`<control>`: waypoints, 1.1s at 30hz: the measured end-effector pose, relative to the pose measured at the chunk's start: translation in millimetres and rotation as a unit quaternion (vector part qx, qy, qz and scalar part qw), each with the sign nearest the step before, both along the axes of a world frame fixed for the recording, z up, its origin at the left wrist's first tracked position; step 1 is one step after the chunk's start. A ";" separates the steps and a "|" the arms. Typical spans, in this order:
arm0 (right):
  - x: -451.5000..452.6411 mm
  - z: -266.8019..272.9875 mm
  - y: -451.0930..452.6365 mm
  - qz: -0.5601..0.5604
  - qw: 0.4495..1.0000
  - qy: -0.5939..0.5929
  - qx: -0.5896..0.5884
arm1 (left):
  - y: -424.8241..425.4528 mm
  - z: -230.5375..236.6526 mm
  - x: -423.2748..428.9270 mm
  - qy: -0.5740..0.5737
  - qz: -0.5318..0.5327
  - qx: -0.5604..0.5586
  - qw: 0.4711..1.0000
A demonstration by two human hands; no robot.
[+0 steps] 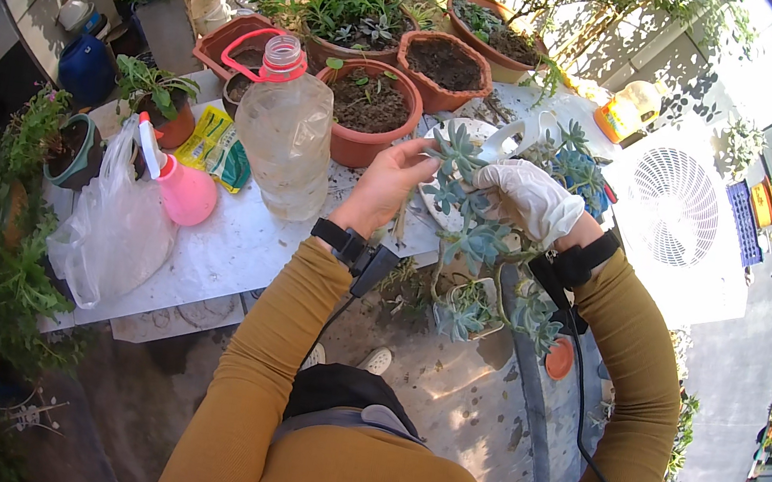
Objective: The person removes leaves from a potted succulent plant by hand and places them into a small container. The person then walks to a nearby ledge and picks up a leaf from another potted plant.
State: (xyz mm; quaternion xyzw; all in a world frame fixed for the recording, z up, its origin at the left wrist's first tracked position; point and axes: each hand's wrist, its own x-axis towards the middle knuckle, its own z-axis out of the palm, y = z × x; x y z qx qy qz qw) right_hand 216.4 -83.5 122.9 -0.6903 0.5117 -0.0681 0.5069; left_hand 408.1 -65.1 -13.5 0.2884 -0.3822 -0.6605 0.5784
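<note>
A trailing succulent [474, 242] with several blue-green rosettes hangs over the front edge of the table, its long bare stems drooping. My left hand [395, 176] is bare and pinches at a leaf of the top rosette. My right hand [536, 199] wears a white glove and is closed around the plant just to the right; the glove hides part of the stem. Behind the succulent lies a soiled white plate [435, 207], with the white handle [512, 137] of some object above it. A small pot [488, 303] is partly visible among the lower rosettes.
On the left stand a large plastic bottle [285, 145], a pink spray bottle [186, 191], a yellow-green packet [214, 147] and a plastic bag [114, 225]. Soil-filled terracotta-coloured pots [369, 150] line the back. A white fan grille [675, 208] is at right. Black cables run from both wrists.
</note>
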 end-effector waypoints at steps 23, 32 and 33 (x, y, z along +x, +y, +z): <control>6.3 -6.5 -1.4 -0.045 0.998 -0.028 0.024 | 2.5 21.2 -1.0 -0.048 0.039 0.084 0.995; 12.8 -7.0 5.6 -0.123 0.986 -0.088 0.068 | 0.6 21.2 -3.6 -0.040 0.048 0.105 0.992; 11.9 -8.0 4.7 -0.125 0.987 -0.076 0.064 | 1.5 23.3 -4.7 -0.040 0.048 0.109 0.992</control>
